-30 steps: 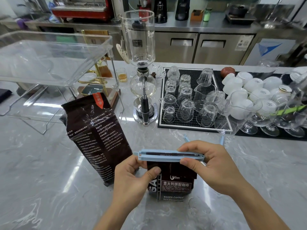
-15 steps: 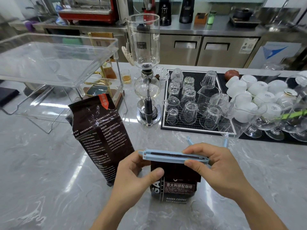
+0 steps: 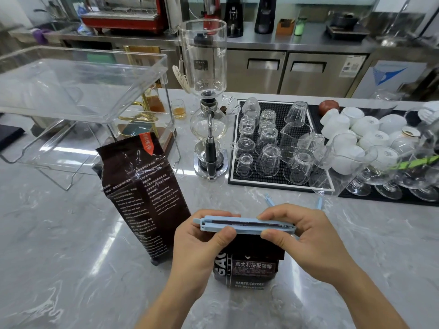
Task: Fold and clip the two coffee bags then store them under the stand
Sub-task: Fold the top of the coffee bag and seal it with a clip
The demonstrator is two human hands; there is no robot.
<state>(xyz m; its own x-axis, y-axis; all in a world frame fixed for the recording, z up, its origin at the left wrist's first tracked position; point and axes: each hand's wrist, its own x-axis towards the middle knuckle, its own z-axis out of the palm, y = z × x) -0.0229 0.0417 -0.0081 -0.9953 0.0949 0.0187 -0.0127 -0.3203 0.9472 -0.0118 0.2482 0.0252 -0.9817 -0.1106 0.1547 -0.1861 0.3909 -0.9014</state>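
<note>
On the marble counter point(image 3: 59, 245), left hand point(image 3: 202, 243) and right hand point(image 3: 301, 236) both pinch the blue clip point(image 3: 247, 224) across the small coffee bag point(image 3: 249, 269)'s folded top, probably snapping it closed.

A café bar: beyond the hands point(image 3: 249, 243) stand a siphon brewer point(image 3: 207, 100), upturned glasses point(image 3: 268, 138), cups point(image 3: 365, 129) and, farthest, an espresso machine point(image 3: 123, 13).

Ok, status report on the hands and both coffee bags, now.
Left hand and right hand pinching pale blue plastic clip on short dark coffee bag. Tall dark coffee bag unclipped. Nothing blocking.
</note>
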